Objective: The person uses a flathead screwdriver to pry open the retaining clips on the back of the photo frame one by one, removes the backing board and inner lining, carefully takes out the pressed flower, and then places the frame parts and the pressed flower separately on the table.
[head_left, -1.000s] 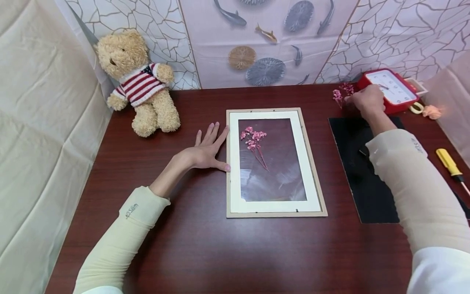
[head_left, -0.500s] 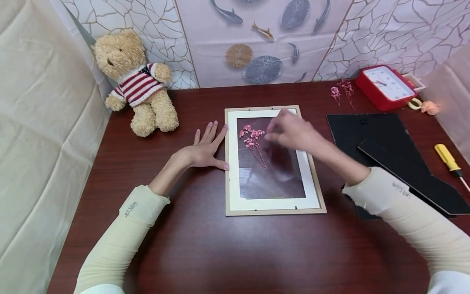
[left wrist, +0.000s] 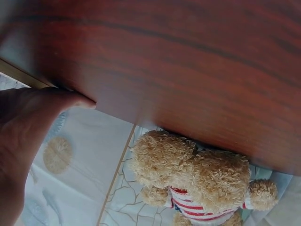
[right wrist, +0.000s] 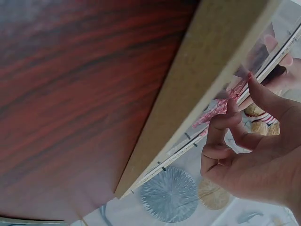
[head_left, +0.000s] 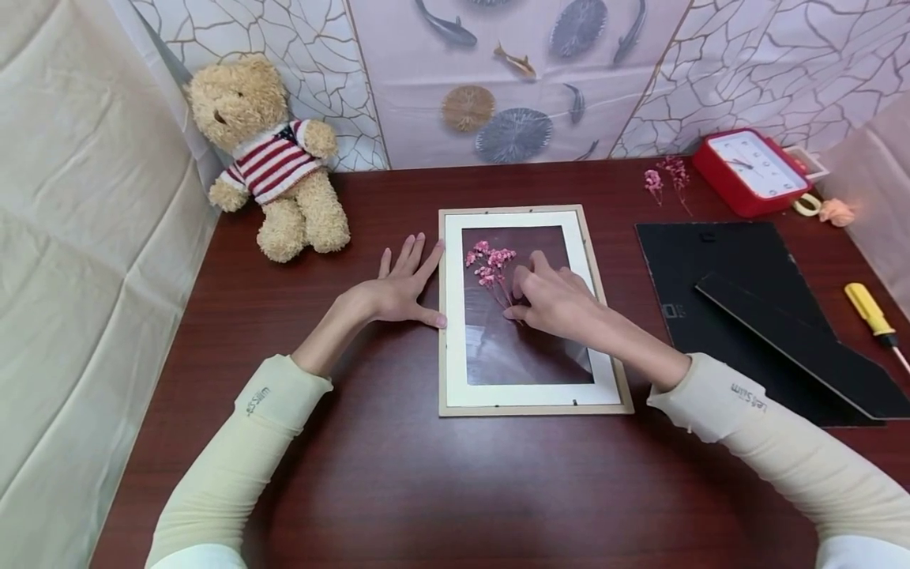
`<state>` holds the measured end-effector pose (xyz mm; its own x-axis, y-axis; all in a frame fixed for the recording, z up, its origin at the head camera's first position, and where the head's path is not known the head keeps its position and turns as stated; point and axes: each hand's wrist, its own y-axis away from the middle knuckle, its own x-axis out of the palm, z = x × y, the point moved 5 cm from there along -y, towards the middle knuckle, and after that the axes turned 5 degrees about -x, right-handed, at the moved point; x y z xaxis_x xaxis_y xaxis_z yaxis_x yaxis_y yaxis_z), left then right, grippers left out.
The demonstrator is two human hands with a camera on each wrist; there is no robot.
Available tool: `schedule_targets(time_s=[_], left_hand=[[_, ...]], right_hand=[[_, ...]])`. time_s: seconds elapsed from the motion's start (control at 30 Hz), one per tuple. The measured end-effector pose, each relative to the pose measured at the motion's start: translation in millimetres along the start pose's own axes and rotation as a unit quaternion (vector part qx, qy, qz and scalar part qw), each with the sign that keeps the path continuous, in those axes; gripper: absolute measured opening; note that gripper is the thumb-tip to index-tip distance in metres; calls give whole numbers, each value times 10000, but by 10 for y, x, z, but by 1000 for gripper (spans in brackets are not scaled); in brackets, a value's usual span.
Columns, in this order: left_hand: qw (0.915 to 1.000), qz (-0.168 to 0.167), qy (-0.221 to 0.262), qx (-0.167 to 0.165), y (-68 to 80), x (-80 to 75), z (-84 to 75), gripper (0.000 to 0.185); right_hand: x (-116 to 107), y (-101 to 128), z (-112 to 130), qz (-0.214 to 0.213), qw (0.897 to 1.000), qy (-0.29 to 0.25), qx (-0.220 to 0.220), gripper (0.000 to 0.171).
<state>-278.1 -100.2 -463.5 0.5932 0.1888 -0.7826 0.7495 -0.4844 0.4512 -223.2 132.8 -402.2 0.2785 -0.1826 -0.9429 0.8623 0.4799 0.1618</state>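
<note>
A sprig of small pink flowers [head_left: 490, 265] lies on the clear pane inside the white mat of a light wooden picture frame [head_left: 536, 410]. My right hand [head_left: 558, 304] is over the pane, its thumb and index finger pinching the sprig's thin stem. The right wrist view shows the curled fingers [right wrist: 218, 129] close to the pink flowers [right wrist: 214, 113]. My left hand [head_left: 398, 296] is spread flat on the table, thumb and index fingertip touching the frame's left edge. In the left wrist view, only part of the left hand [left wrist: 28, 127] shows.
A black backing board [head_left: 739, 261] with its stand lies right of the frame. Behind it are loose pink sprigs [head_left: 668, 180] and a red clock [head_left: 753, 174]. A yellow-handled screwdriver [head_left: 870, 312] lies far right; a teddy bear [head_left: 273, 166] sits back left.
My right hand has come from beside the clock to the frame, then down to the sprig's stem. The left hand stays at the frame's edge.
</note>
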Motion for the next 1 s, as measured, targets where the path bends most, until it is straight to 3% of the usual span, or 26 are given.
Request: schedule_targets(time_s=[0.63, 0.8, 1.0], left_hand=[[10000, 45, -2, 19, 0, -1, -18, 136], [10000, 43, 24, 48, -9, 6, -6, 136], [10000, 62, 27, 39, -7, 10, 0, 136]], right_hand=[[-12, 10, -87, 29, 9991, -389, -166, 11], [-64, -16, -128, 44, 9949, -939, -364, 17], [-179, -83, -199, -146, 9816, -1782, -673, 28]])
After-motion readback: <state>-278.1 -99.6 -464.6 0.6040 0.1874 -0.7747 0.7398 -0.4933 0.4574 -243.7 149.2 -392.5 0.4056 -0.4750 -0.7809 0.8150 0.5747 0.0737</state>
